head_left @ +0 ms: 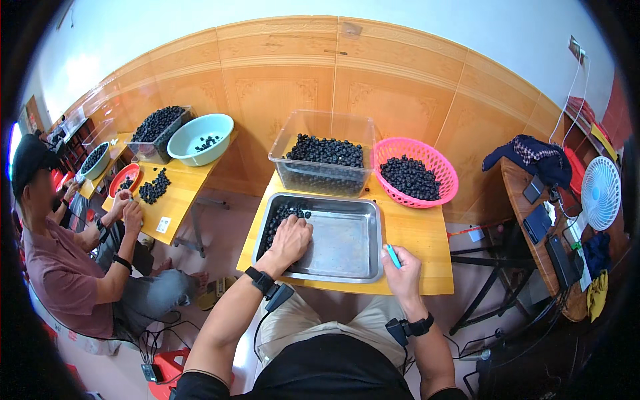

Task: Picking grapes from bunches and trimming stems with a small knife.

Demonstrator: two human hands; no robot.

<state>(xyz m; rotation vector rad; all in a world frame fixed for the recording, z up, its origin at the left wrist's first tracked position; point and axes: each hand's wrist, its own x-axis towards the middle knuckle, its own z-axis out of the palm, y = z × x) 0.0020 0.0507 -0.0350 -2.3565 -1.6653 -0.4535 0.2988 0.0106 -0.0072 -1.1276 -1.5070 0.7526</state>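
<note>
My left hand [291, 239] is down in the left part of a shallow metal tray [347, 272], its fingers curled beside small dark round pieces [279, 217] that look like fruits or nuts. What those fingers hold, if anything, is hidden. At the tray's right edge, my right hand [405, 275] is closed around a small tool with a turquoise handle [394, 257]; its kind does not show clearly. Behind the tray stands a clear plastic bin [323, 181] holding many of the same dark pieces. Beside it, a pink basket [448, 175] holds more.
These stand on a yellow wooden table [427, 250]. To the left, a person [73, 267] works at another table [175, 208] with a pale green basin [200, 157], a dark-filled bin [159, 137] and a red dish [125, 179]. A fan [600, 193] and devices occupy a brown table [517, 190] on the right.
</note>
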